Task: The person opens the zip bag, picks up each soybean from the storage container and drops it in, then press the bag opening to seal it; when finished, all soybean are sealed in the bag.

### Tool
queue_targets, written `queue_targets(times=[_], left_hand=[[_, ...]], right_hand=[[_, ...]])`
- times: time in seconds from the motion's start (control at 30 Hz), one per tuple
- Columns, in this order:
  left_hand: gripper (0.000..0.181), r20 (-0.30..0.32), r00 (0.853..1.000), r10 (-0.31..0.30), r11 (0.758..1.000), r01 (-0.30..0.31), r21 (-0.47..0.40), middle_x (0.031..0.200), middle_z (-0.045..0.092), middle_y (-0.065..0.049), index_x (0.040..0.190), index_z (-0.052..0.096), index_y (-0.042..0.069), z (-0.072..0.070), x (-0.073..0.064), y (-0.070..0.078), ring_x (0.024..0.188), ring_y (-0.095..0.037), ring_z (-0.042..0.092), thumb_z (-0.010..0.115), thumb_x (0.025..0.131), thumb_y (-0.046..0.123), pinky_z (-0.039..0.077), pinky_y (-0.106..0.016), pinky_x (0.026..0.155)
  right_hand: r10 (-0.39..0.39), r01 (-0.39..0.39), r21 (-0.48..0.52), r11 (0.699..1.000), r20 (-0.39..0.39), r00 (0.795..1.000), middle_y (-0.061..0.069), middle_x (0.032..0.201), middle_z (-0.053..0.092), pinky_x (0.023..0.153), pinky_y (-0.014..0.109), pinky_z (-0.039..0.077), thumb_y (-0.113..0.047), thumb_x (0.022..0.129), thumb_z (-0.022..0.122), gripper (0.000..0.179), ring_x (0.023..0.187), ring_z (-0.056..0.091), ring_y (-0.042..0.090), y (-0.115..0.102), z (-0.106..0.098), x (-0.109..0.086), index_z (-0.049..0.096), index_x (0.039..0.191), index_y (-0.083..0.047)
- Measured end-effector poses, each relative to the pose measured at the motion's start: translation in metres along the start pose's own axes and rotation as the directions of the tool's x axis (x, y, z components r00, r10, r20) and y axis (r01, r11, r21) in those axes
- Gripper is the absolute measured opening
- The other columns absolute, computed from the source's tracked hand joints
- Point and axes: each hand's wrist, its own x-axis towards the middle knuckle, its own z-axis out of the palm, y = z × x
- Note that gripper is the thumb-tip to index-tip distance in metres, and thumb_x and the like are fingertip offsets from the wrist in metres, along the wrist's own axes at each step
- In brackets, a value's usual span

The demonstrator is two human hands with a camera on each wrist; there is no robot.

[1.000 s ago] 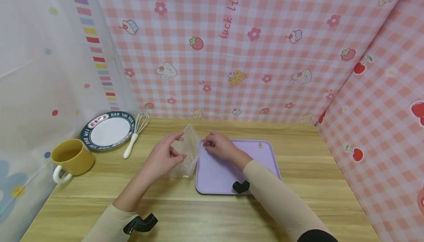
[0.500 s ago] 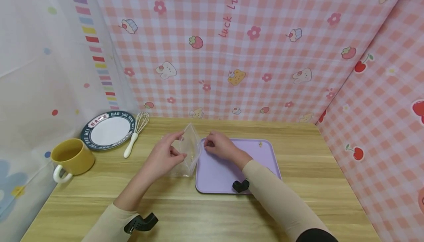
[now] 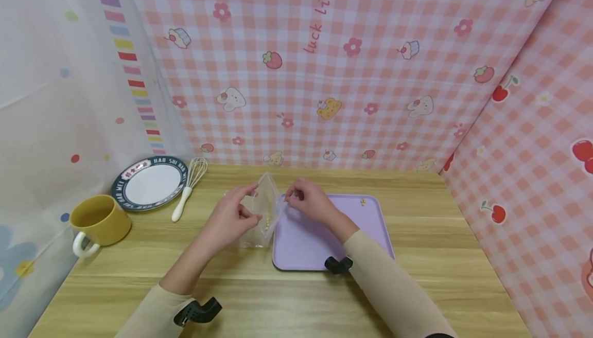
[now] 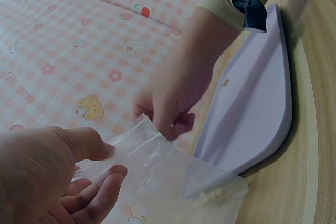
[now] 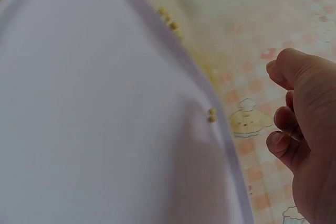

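Note:
My left hand (image 3: 233, 217) pinches the edge of a clear zip bag (image 3: 265, 201) between thumb and fingers, its mouth facing right. Several small yellow bean-like pieces (image 4: 212, 195) lie in the bag's bottom. Over the back left corner of a lilac tray (image 3: 319, 245), my right hand (image 3: 309, 201) has its fingers curled and its fingertips close to the bag's mouth. Whether they pinch anything I cannot tell. Two more yellow pieces (image 5: 212, 115) lie inside the tray's edge near that hand. Another little cluster of yellow pieces (image 3: 363, 202) sits in the tray's far right corner.
On the left of the wooden table (image 3: 259, 302) stand a yellow mug (image 3: 104, 222) with a white handle and a white plate (image 3: 150, 183) with a dark green rim. A white whisk (image 3: 187, 194) lies beside the plate. Patterned cloth (image 3: 370, 81) hangs behind and at the sides.
My right hand has risen slightly from the tray's back left corner, its fingertips now higher beside the bag's mouth. My left hand and the bag have stayed almost still.

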Motion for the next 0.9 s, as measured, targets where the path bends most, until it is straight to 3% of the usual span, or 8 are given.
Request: queue_targets(times=[0.3, 0.53, 0.7, 0.9], left_hand=[[0.075, -0.005, 1.0, 0.009, 1.0, -0.009, 0.001, 0.144, 0.062, -0.021, 0.161, 0.051, 0.0, 0.0, 0.0, 0.001, 0.082, -0.014, 0.073, 0.085, 0.094, 0.002, 0.063, -0.026, 0.07], [0.075, 0.01, 1.0, 0.005, 1.0, -0.005, -0.009, 0.145, 0.061, -0.023, 0.161, 0.051, 0.0, 0.002, 0.0, 0.003, 0.083, -0.014, 0.073, 0.084, 0.094, 0.001, 0.063, -0.027, 0.071], [0.076, 0.02, 1.0, -0.006, 1.0, 0.006, -0.001, 0.146, 0.061, -0.021, 0.162, 0.051, 0.002, 0.004, 0.001, 0.004, 0.084, -0.015, 0.074, 0.085, 0.094, 0.002, 0.064, -0.028, 0.07], [0.076, 0.016, 1.0, 0.0, 1.0, 0.0, 0.002, 0.146, 0.061, -0.021, 0.162, 0.051, 0.002, 0.005, 0.001, 0.004, 0.084, -0.015, 0.074, 0.085, 0.094, 0.002, 0.063, -0.028, 0.069]], right_hand=[[-0.047, 0.063, 0.091, 0.994, -0.169, 0.984, 0.003, 0.088, 0.057, 0.064, 0.023, 0.043, -0.002, 0.097, 0.079, 0.004, 0.074, 0.051, 0.012, -0.016, -0.01, -0.008, 0.078, 0.101, -0.001], [-0.171, 0.195, 0.084, 0.977, -0.233, 0.957, 0.005, 0.085, 0.055, 0.06, 0.023, 0.039, -0.002, 0.096, 0.08, 0.003, 0.069, 0.048, 0.014, -0.035, -0.016, -0.014, 0.078, 0.098, -0.001], [-0.29, 0.31, 0.042, 0.95, -0.255, 0.923, 0.013, 0.084, 0.056, 0.058, 0.025, 0.041, 0.003, 0.094, 0.081, 0.008, 0.068, 0.048, 0.015, -0.048, -0.015, -0.016, 0.08, 0.097, -0.004], [-0.346, 0.353, -0.01, 0.935, -0.232, 0.909, 0.003, 0.086, 0.055, 0.058, 0.023, 0.043, 0.002, 0.094, 0.082, 0.008, 0.068, 0.049, 0.012, -0.059, -0.01, -0.015, 0.08, 0.099, -0.004]])
